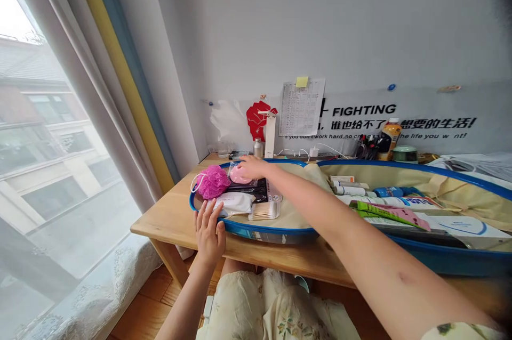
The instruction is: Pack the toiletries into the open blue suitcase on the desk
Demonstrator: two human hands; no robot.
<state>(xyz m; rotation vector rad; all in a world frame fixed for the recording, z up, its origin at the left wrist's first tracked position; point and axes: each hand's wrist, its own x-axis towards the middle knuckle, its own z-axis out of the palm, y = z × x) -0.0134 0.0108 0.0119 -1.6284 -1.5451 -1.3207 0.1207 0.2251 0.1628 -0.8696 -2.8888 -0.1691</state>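
Observation:
An open, blue-rimmed case (pixel 276 229) lies on the wooden table. At its left part, my right hand (pixel 253 167) touches a round pink item (pixel 239 173); its fingers are closed over the item's top edge. My left hand (pixel 210 231) rests at the case's near left rim with its fingers spread, holding nothing. Just above it is a magenta mesh puff (pixel 213 182) with a white loop. A white soft pack (pixel 236 203), a pack of cotton swabs (pixel 264 210) and a black item (pixel 260 191) lie beside it.
The case's right half holds tubes, a blue bottle (pixel 388 192) and a green and pink packet (pixel 394 215). Behind stand a metallic bottle (pixel 258 147), a white upright object (pixel 270 136), an orange bottle (pixel 390 139) and a green pot (pixel 405 153). A window and curtains are at left.

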